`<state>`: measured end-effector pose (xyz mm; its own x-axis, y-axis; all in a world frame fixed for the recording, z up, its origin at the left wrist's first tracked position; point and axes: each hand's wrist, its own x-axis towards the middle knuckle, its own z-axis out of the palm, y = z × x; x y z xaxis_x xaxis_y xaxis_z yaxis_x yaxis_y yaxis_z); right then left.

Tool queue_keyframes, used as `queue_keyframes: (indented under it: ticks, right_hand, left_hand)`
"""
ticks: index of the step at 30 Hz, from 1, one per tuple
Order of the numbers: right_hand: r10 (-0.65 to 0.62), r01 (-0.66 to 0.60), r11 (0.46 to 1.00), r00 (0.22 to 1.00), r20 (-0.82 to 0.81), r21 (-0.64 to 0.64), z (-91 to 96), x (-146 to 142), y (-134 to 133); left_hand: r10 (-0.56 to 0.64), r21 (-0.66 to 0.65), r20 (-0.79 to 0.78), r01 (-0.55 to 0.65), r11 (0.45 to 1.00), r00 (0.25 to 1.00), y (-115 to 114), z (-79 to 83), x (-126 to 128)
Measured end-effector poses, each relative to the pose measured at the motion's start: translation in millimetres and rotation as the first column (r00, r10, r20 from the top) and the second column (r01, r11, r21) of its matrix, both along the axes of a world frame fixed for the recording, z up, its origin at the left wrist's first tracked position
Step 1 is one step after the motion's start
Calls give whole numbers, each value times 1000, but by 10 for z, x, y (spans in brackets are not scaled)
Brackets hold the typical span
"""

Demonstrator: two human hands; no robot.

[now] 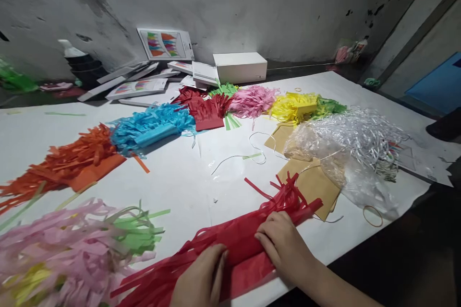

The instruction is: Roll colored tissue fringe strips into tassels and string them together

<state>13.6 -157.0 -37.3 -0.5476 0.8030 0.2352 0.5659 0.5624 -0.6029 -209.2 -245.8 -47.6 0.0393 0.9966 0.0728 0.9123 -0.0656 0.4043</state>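
**Left hand [200, 278] and right hand [283, 244] bear on red tissue paper [237, 235]**

In the head view, the red tissue paper lies slantwise at the near edge of a table covered in white paper [180, 182]. Its middle is a plain, folded band, and cut strips spread from both ends. The right hand sits on the band toward the strips at the far right, fingers bent and close together over the fold. The left hand is lower and nearer the viewer, its thumb and fingers drawn together on the paper. Both touch the red sheet; whether either pinches it or only presses on it, I cannot tell.

To the left is a pink fringe heap [75, 244] with green strips [139, 232] beside it. Beyond, an arc of fringed bundles runs across the table: orange bundle [86, 153], blue bundle [151, 127], dark red bundle [209, 111], pink bundle [252, 100], yellow bundle [292, 108] and green bundle [329, 106].

Near the right hand lie tan paper pieces [309, 182], partly under a clear plastic bag [360, 187]; silvery strips [367, 129] spill above it. A rubber band [372, 216] rests near the table edge, and white string [264, 153] curls mid-table. At the back, flat printed boxes [140, 87] lie stacked beside a white box [241, 68].
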Motion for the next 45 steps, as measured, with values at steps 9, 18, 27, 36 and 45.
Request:
queue_keyframes:
  ticks: [9, 18, 27, 36, 45]
  right_hand:
    - [44, -76, 966, 990, 133, 247, 0, -168, 160]
    - [357, -392, 836, 920, 164, 383, -136, -90, 32]
    - [327, -374, 809, 928, 180, 454, -95, -104, -7]
    - [170, -216, 942, 967, 189, 255, -58, -23, 70]
    - [-51, -40, 950, 958, 281, 310, -42, -246, 179]
  left_hand:
    - [194, -426, -148, -240, 872, 970, 326, 141, 124]
    - [125, 186, -110, -104, 977, 986, 150, 35, 5]
    - [-147, 402, -62, 160, 901, 987, -46, -193, 54]
    - [-95, 348, -171, 150, 926, 981, -108, -203, -130]
    - [138, 122, -406, -96, 988, 903, 154, 31, 141]
